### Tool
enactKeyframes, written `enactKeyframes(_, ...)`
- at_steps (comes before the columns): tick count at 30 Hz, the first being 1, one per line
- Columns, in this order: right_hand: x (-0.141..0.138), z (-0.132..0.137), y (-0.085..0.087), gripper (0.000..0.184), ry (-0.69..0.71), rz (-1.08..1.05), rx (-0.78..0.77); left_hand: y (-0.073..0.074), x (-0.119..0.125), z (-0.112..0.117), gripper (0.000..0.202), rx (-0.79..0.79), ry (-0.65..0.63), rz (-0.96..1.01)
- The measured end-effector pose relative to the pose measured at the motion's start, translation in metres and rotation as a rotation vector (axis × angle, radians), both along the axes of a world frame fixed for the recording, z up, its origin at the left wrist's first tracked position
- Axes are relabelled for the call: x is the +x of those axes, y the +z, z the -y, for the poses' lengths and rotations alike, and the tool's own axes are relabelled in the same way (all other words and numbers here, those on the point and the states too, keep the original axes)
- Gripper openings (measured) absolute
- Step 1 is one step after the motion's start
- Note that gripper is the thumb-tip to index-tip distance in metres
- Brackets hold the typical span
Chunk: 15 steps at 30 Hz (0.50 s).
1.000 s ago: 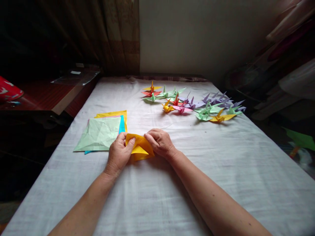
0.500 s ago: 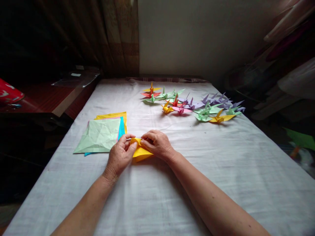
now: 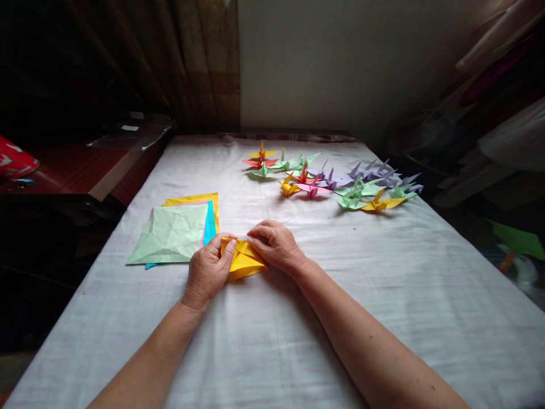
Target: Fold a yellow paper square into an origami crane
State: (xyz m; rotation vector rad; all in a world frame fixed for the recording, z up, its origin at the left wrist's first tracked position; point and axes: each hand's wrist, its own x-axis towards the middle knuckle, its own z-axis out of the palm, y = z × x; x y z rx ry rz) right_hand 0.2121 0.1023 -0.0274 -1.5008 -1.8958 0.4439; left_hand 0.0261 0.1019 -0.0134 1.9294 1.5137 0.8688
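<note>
A yellow sheet of origami paper (image 3: 246,262), partly folded, is held just above the white cloth between my two hands. My left hand (image 3: 209,267) pinches its left side, thumb on top and fingers behind. My right hand (image 3: 275,244) is closed at the upper right edge of the paper, thumb and fingertips together on it. The lower flaps of the yellow paper stand a little apart. Just left of my left hand lies a stack of paper squares, with a creased pale green sheet (image 3: 179,233) on top and blue, pink and yellow edges showing beneath.
Several folded paper cranes (image 3: 313,187) in yellow, red, pink, green and purple stand at the back right of the cloth-covered table (image 3: 340,352). A dark red wooden surface (image 3: 80,170) at the left bears a clear plastic bag (image 3: 131,136) and a red container (image 3: 15,159).
My right hand has shifted slightly right and up along the paper's edge. More of the yellow paper's folded top now shows between my hands. The stack and cranes stay put.
</note>
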Motion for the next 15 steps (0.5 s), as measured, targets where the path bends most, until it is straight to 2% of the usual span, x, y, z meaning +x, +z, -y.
enactKeyframes(9, -0.009, 0.003, -0.001, 0.007, -0.024, 0.127, 0.027, -0.002, 0.000, 0.001, 0.037, 0.008, -0.006, -0.027)
enactKeyframes(12, -0.006, 0.001, 0.000, 0.005, -0.028, 0.058, 0.012, -0.002, -0.001, 0.001, 0.039, -0.002, -0.004, -0.033)
enactKeyframes(15, -0.001, 0.002, 0.011, 0.008, -0.048, -0.064, -0.002, -0.002, 0.000, 0.001, 0.042, -0.030, -0.012, -0.032)
